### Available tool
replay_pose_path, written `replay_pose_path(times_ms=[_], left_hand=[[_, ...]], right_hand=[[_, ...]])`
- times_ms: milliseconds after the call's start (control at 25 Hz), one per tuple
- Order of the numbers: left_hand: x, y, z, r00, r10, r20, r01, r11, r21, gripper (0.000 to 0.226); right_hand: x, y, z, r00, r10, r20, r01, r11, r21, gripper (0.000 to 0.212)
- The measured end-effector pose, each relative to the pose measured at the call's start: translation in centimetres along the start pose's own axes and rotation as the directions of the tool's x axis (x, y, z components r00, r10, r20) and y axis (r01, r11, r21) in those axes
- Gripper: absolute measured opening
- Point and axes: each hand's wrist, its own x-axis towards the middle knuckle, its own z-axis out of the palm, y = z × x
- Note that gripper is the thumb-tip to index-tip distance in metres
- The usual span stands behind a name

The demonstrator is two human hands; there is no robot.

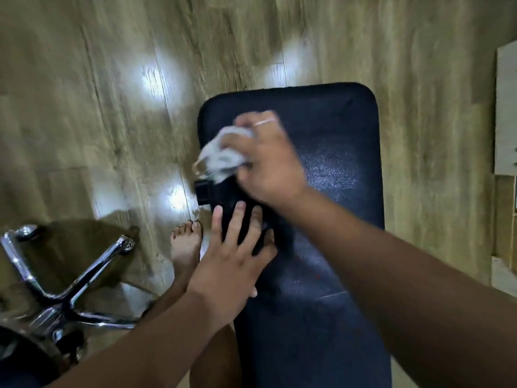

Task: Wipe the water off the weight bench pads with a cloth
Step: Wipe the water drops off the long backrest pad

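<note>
View looking down along a black weight bench, which anchors everything here. Closest to the viewer is the bench's near pad, with faint pale streaks on its surface. At that pad's far left corner the left hand lies flat, fingers straight and spread, holding nothing – it appears to steady the bench. Just beyond it is the gap between the two pads. Past the gap, on the left side of the far pad, the right hand is curled tight around a crumpled pale grey cloth, pressing it onto the pad; hand and cloth are blurred. To the right of that hand the far pad shows a speckled sheen – perhaps water drops, perhaps glare.

Left of the bench are a bare foot and a chrome chair base on the wooden floor.

Wiping looks mid-way: the far pad's right side and top end seem unwiped, and the near pad may need a pass.
</note>
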Motion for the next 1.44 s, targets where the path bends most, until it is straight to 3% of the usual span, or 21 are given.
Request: replay_pose_path(times_ms=[40,80,160,240,280,320,400,480,560,600,680,760,840,880,960,1080,1160,1240,1280,1360,1440], left_hand=[[0.0,-0.1,0.1,1.000,-0.003,-0.029,0.002,1.000,-0.020,0.094],[-0.1,-0.2,0.4,0.999,0.006,-0.041,-0.007,1.000,-0.023,0.094],[-0.1,-0.1,0.6,0.999,0.025,-0.042,-0.025,1.000,-0.006,0.094],[-0.2,-0.2,0.4,0.998,0.027,-0.051,-0.027,1.000,0.011,0.096],[-0.2,-0.3,0.2,0.999,0.007,-0.045,-0.008,1.000,-0.003,0.097],[-0.2,-0.4,0.2,0.999,-0.004,-0.044,0.003,1.000,-0.029,0.097],[0.1,-0.2,0.0,0.999,0.024,-0.034,-0.026,0.998,-0.050,0.093],[0.2,-0.1,-0.3,0.998,0.047,0.044,-0.045,0.998,-0.040,0.091],[0.2,-0.1,0.0,0.999,0.040,-0.004,-0.040,0.998,-0.046,0.092],[0.1,-0.2,0.3,0.999,0.026,-0.036,-0.028,0.998,-0.049,0.093],[-0.1,-0.3,0.6,0.998,0.024,-0.055,-0.027,0.999,-0.048,0.094],[-0.1,-0.4,0.3,0.998,0.025,-0.053,-0.028,0.998,-0.049,0.093],[0.0,-0.2,0.0,0.999,0.038,-0.038,-0.039,0.999,-0.009,0.093],[-0.1,-0.2,-0.1,0.999,0.042,-0.026,-0.042,0.999,0.011,0.093],[-0.1,-0.1,0.3,0.998,0.029,-0.053,-0.027,0.999,0.038,0.095],[0.0,-0.3,0.5,0.994,0.054,-0.091,-0.050,0.998,0.045,0.094],[-0.1,-0.6,0.9,0.994,0.071,-0.084,-0.068,0.997,0.046,0.093],[-0.3,-1.1,0.9,0.993,0.105,-0.054,-0.099,0.989,0.108,0.095],[-0.4,-1.6,0.5,0.989,0.124,-0.079,-0.114,0.987,0.117,0.095],[-0.6,-3.3,-1.1,0.948,0.152,-0.281,-0.140,0.988,0.064,0.083],[-0.2,-5.5,-3.9,0.882,0.060,-0.468,-0.068,0.998,-0.001,0.082]], right_hand=[[-0.4,2.9,-2.0,0.984,0.154,-0.088,-0.159,0.986,-0.047,0.032],[-0.7,6.2,-4.2,0.925,0.347,-0.156,-0.366,0.924,-0.109,0.039],[-1.4,11.6,-7.9,0.741,0.626,-0.244,-0.669,0.722,-0.178,0.043],[-1.0,12.0,-8.1,0.659,0.706,-0.258,-0.741,0.669,-0.064,0.038],[-0.5,10.0,-6.8,0.671,0.701,-0.242,-0.727,0.687,-0.024,0.038],[-0.3,7.0,-4.8,0.735,0.651,-0.192,-0.667,0.745,-0.028,0.038],[-0.1,-0.1,-0.2,0.905,0.422,-0.058,-0.424,0.905,-0.027,0.029],[0.8,-4.9,3.0,0.985,0.154,0.072,-0.157,0.987,0.033,0.021],[2.8,-2.5,2.2,0.991,-0.018,0.133,0.007,0.996,0.083,0.025],[3.2,0.2,1.2,0.995,-0.031,0.090,0.027,0.999,0.045,0.030],[2.6,6.1,-2.5,0.987,0.157,-0.018,-0.158,0.985,-0.065,0.039],[1.1,10.9,-7.1,0.890,0.440,-0.123,-0.454,0.880,-0.142,0.040],[0.3,12.8,-10.2,0.812,0.570,-0.123,-0.583,0.783,-0.217,0.035],[0.5,12.3,-10.3,0.812,0.574,-0.106,-0.582,0.781,-0.229,0.035],[1.6,8.3,-7.8,0.874,0.481,-0.070,-0.484,0.849,-0.210,0.040],[3.4,-0.5,-0.1,0.979,0.185,0.089,-0.163,0.964,-0.211,0.040],[4.8,-4.1,3.3,0.938,-0.033,0.345,0.117,0.967,-0.225,0.037],[5.6,-2.1,2.7,0.895,-0.154,0.418,0.265,0.938,-0.223,0.038],[5.4,0.1,1.6,0.926,-0.103,0.364,0.194,0.955,-0.224,0.038],[4.2,5.3,-2.3,0.980,0.155,0.121,-0.125,0.965,-0.229,0.036],[2.0,11.0,-7.4,0.904,0.429,0.007,-0.404,0.857,-0.321,0.031]])
